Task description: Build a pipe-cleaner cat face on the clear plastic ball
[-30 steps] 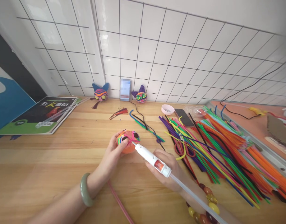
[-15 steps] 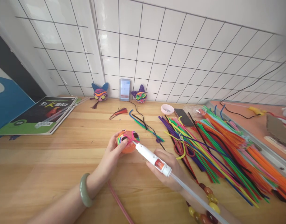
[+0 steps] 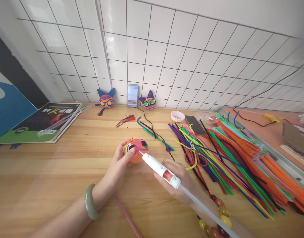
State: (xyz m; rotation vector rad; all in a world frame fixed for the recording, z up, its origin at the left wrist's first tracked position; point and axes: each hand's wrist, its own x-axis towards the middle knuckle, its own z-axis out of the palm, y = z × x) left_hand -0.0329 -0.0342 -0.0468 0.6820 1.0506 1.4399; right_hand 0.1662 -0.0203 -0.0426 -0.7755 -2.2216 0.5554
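My left hand is closed on a round orange ball decorated with coloured pipe cleaners; two dark eye shapes and pink strands show on its upper side. The thumb presses on the front near the pink strands. In my right hand is a white hot glue gun with a clear glue stick running out of its back. Its metal tip touches or nearly touches the ball beside my left thumb. A pink pipe cleaner lies on the table below my hands.
Many coloured pipe cleaners spread over the right side, with red-handled scissors among them. Behind are a pink bowl, a dark phone and two eared figures by the tiled wall. Magazines lie at the left.
The glue gun and my right hand have shifted slightly left, bringing the tip nearer my left thumb. My left hand and the ball have stayed in place.
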